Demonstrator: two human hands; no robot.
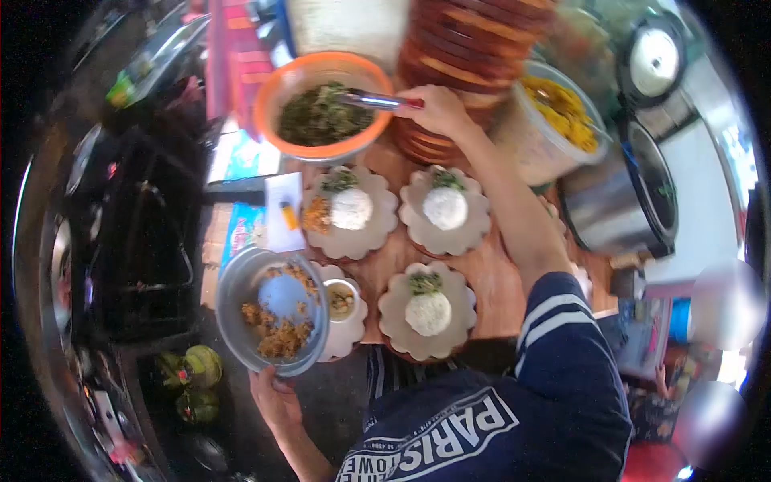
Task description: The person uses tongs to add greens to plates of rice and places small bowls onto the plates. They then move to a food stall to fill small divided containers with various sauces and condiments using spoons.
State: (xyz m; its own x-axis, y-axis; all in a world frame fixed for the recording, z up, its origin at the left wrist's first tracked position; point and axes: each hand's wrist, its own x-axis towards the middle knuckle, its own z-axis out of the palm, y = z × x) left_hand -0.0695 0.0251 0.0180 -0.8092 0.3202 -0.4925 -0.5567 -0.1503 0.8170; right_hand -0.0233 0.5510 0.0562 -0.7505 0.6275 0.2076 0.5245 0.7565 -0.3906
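Observation:
My right hand (436, 111) is closed round the red-ended handle of metal tongs (371, 100). Their tips reach into chopped cooked greens (313, 119) in an orange-rimmed bowl (269, 136). At the lower left, my left hand (277, 399) grips the edge of a grey-blue bowl (227, 299) holding brown crumbly food (283, 339). That bowl overlaps a scalloped plate (353, 328) with a small white cup (342, 301) on it. Three scalloped plates carry white rice mounds with greens: one upper left (371, 236), one upper right (470, 233), one lower (393, 337). The upper left one also has orange-brown food.
A tall stack of brown woven plates (474, 60) rises behind my right hand. Right of it stand a tub of yellow food (554, 161) and a large metal pot (614, 209). A white paper (283, 201) lies at the wooden table's (514, 309) left. Green gas cylinders (199, 367) stand lower left.

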